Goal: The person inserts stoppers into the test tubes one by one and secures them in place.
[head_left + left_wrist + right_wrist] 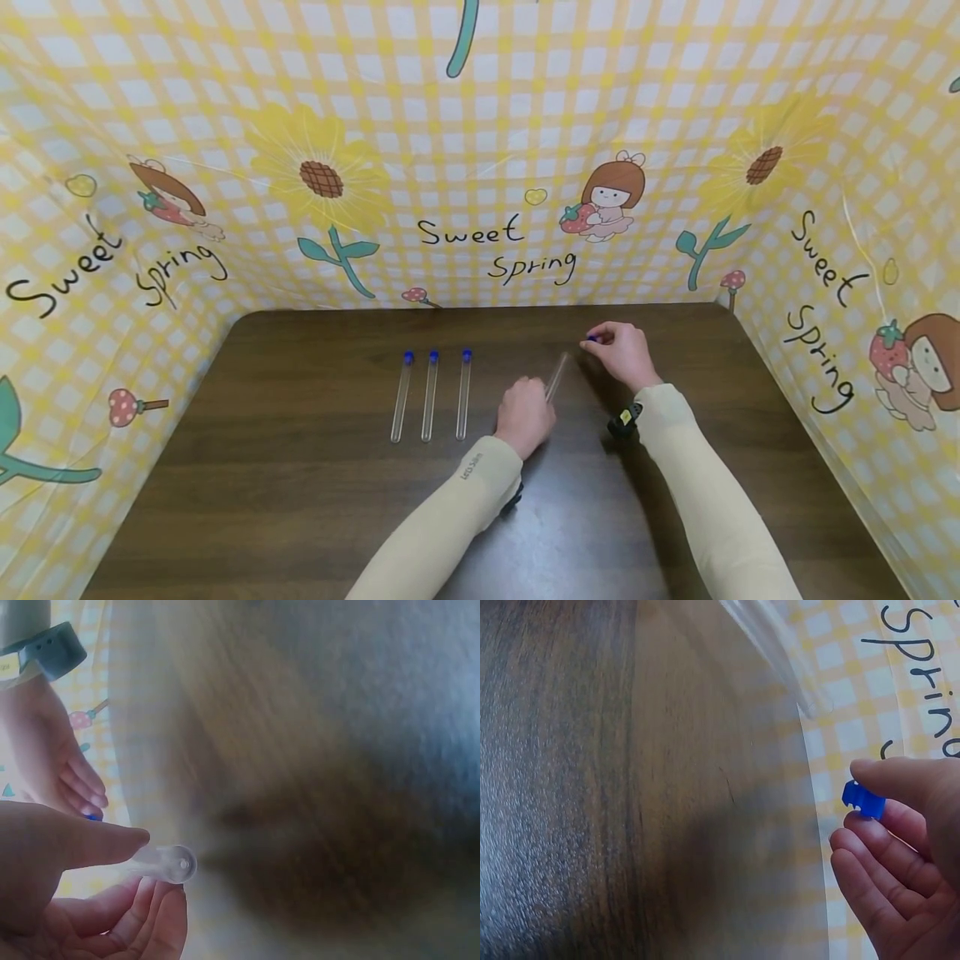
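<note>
My left hand [525, 412] grips a clear test tube [557, 375] near its rounded bottom, the tube slanting up and to the right. In the left wrist view that rounded end of the tube [180, 864] pokes out between thumb and fingers. Its far end, seen in the right wrist view, carries no cap. Between thumb and forefinger my right hand [622, 354] pinches a small blue stopper [864, 799], held apart from the tube's mouth. To the left, several centimetres from my left hand, lie three tubes with blue stoppers, the nearest being a capped test tube [463, 400].
The other two capped tubes, a middle tube [430, 400] and a left tube [401, 404], lie roughly parallel on the dark wooden table [285, 500]. A yellow checked cloth [480, 150] hangs behind the table and along both sides.
</note>
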{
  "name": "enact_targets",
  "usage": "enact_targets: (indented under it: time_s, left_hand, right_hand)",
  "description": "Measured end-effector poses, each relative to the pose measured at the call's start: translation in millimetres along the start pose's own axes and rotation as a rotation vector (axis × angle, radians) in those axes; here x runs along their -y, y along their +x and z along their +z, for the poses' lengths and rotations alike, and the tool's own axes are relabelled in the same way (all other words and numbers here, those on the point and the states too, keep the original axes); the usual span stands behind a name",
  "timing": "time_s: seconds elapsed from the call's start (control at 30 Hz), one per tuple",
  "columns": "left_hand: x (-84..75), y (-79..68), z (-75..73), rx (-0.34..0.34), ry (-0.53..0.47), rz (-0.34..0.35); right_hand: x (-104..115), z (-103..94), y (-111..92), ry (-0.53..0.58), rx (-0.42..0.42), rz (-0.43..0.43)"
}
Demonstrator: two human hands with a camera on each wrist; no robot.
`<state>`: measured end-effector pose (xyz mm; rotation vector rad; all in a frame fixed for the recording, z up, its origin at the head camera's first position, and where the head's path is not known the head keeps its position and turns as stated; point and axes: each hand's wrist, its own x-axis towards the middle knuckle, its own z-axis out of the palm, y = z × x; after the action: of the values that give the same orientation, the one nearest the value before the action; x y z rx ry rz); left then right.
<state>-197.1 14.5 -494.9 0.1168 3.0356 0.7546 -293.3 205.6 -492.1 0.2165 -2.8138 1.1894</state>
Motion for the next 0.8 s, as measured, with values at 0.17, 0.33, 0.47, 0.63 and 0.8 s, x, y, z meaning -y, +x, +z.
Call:
enact_targets:
  time_s: [0.17, 0.33, 0.47, 0.63, 0.8]
  left_hand:
    - [4.0, 1.6, -4.2, -0.022, -0.011, 0.021]
    - [6.6, 3.2, -9.6, -0.006, -0.036, 0.013]
    - [8.6, 4.1, -14.0, -0.011, -0.048, 0.021]
    - [12.3, 5.1, -19.7, -0.016, -0.064, 0.034]
    - [17.2, 6.0, -27.2, -0.016, -0.104, 0.036]
  right_hand:
    - [1.6, -0.6, -1.9, -0.001, -0.004, -0.010]
    - [2.6, 0.7, -1.7, 0.013, -0.002, -0.013]
    - [2.9, 1.7, -1.9, 0.032, 0.006, -0.010]
    - [2.7, 2.6, -2.0, 0.052, 0.014, 0.003]
    - [1.7, 2.9, -2.2, 0.080, 0.020, 0.006]
